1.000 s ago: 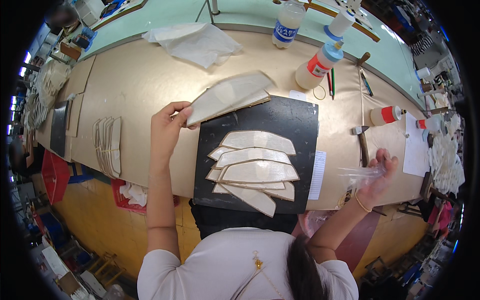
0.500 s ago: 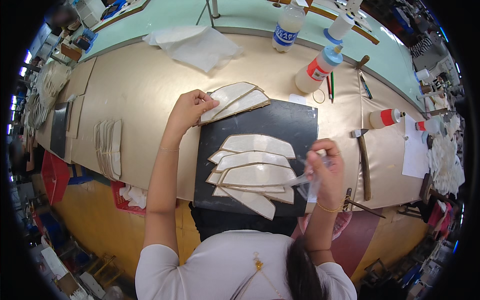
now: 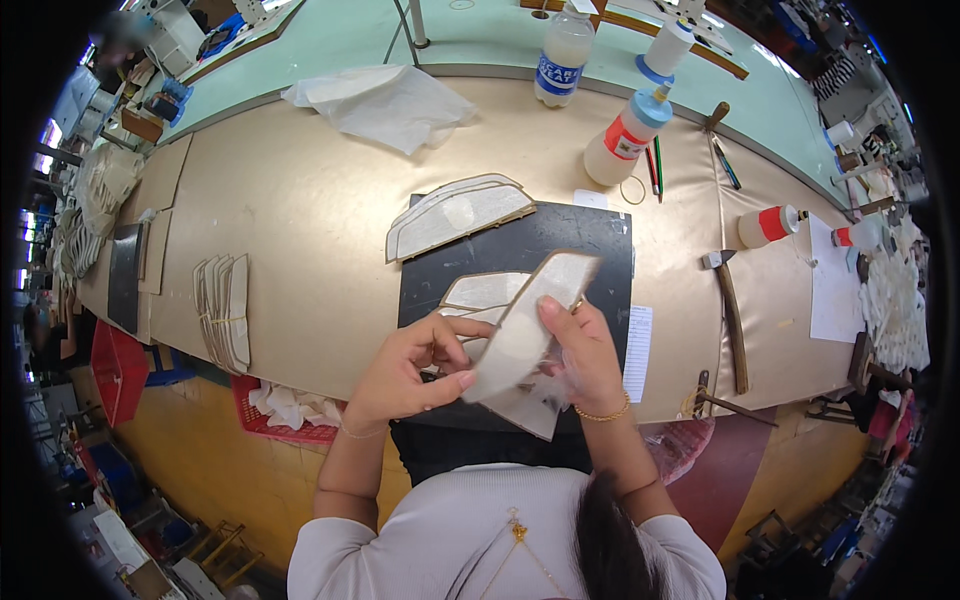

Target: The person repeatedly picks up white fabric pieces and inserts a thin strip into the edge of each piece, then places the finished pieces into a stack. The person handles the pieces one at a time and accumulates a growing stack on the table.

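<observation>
Above the dark board (image 3: 590, 235), a curved white panel with a tan edge (image 3: 530, 315) is held tilted. My right hand (image 3: 590, 365) is closed on its right side, thumb flat on the face. A blurred clear plastic thing (image 3: 556, 384) shows under those fingers; its kind is hidden. My left hand (image 3: 415, 370), fingers bent, pinches at the panel's lower left end. Below the hands lie more white panels (image 3: 485, 290), overlapping on the board and partly covered. Beyond them rests a small fanned stack of similar panels (image 3: 460, 215) at the board's far left corner.
A rubber-banded bundle of panels (image 3: 222, 310) lies left. At right are a hammer (image 3: 730, 320), a red-labelled bottle (image 3: 622, 140), a smaller bottle (image 3: 768, 227) and pencils (image 3: 655, 168). A translucent sheet (image 3: 385, 105) lies at the back. A red basket (image 3: 285, 420) stands below the table edge.
My left hand has come from the far stack toward me, and my right hand has moved left. A panel is now lifted between them. The far stack's panels sit closer together.
</observation>
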Motion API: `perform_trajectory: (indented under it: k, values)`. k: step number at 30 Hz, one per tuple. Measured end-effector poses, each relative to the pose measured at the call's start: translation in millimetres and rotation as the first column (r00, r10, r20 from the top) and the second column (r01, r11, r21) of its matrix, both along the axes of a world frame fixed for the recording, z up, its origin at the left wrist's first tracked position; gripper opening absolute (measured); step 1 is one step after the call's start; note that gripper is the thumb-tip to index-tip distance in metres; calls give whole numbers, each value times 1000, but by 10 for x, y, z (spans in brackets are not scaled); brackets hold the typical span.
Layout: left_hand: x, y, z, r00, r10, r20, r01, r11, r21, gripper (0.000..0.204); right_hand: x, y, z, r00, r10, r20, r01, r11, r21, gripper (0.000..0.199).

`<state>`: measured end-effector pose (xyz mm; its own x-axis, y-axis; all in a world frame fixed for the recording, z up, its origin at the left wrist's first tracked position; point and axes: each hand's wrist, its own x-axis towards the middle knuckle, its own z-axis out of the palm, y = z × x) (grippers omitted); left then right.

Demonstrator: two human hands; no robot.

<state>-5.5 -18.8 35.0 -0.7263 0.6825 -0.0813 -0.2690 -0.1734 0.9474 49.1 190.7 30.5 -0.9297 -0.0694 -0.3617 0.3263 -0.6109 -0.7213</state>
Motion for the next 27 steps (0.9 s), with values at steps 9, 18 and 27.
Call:
perform_trajectory:
  k: [9, 18, 27]
  values:
    - [-14, 406, 240, 973, 205, -107, -208, 978, -15, 27, 82, -1, 165, 961, 73, -268, 89, 833, 546, 28]
    - [89, 561, 297, 727, 283, -626, -420, 904, -80, 38, 1, 9, 458, 896, -16, -444, 373, 568, 733, 9]
    - [81, 572, 231, 380, 146, -913, -520, 850, -80, 52, -12, 11, 475, 902, -6, -431, 356, 574, 738, 6]
